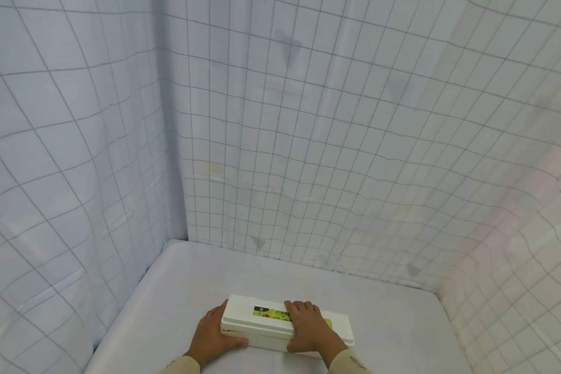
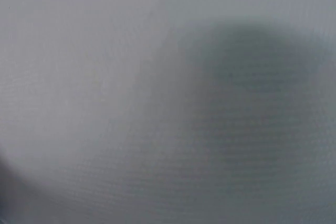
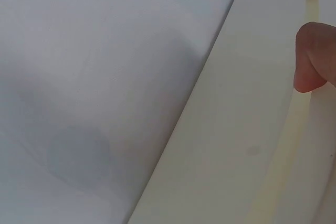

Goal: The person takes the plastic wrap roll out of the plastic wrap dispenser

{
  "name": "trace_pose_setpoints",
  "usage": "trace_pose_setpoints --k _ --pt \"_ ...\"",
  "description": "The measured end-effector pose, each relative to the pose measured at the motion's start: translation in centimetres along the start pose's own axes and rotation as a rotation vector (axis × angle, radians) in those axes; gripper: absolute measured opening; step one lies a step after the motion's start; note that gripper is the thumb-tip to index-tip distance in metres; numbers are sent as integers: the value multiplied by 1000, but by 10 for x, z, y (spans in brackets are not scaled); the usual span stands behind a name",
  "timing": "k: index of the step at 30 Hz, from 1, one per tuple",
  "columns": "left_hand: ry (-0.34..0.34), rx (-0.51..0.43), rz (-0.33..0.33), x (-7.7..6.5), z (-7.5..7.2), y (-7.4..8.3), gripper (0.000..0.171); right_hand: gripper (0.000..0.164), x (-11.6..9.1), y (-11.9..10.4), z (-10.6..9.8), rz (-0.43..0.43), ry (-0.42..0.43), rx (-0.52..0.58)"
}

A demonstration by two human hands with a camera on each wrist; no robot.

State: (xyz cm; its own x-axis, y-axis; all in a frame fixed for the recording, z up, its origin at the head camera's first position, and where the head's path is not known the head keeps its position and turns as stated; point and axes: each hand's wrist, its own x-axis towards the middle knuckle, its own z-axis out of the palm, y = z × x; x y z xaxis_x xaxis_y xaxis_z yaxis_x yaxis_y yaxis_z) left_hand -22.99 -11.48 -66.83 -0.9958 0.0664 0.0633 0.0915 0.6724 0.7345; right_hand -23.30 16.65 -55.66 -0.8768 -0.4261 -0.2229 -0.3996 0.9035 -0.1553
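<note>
A long white plastic box (image 1: 262,340) with a lid (image 1: 243,310) lies on the white surface, low in the head view. A green and yellow label with dark print runs along the lid, partly covered by fingers. My left hand (image 1: 210,335) grips the box's left end, thumb along the front side and fingers toward the back corner. Across the lid, right of the middle, my right hand (image 1: 306,327) holds the box with fingers over the top. In the right wrist view its thumb (image 3: 312,59) presses at the seam between lid and front wall (image 3: 226,103).
The box rests on a white cloth-covered surface (image 1: 392,322). White sheets with a dark grid (image 1: 280,156) hang as walls behind it and on both sides. Only blurred pale cloth (image 2: 105,77) with a shadow fills the left wrist view.
</note>
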Motion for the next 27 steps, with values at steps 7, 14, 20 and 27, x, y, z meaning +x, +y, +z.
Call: trace_pose_setpoints --k 7,14,20,27 --pt "15 13 23 0 1 0 127 102 -3 6 2 -43 64 27" --pt "25 26 17 -2 -1 1 125 101 -2 10 7 -76 164 -34" --pt "33 41 -10 -4 -2 7 122 102 -4 11 8 -83 238 -79" --pt "54 57 0 -2 0 3 118 98 -9 13 11 -117 358 -92"
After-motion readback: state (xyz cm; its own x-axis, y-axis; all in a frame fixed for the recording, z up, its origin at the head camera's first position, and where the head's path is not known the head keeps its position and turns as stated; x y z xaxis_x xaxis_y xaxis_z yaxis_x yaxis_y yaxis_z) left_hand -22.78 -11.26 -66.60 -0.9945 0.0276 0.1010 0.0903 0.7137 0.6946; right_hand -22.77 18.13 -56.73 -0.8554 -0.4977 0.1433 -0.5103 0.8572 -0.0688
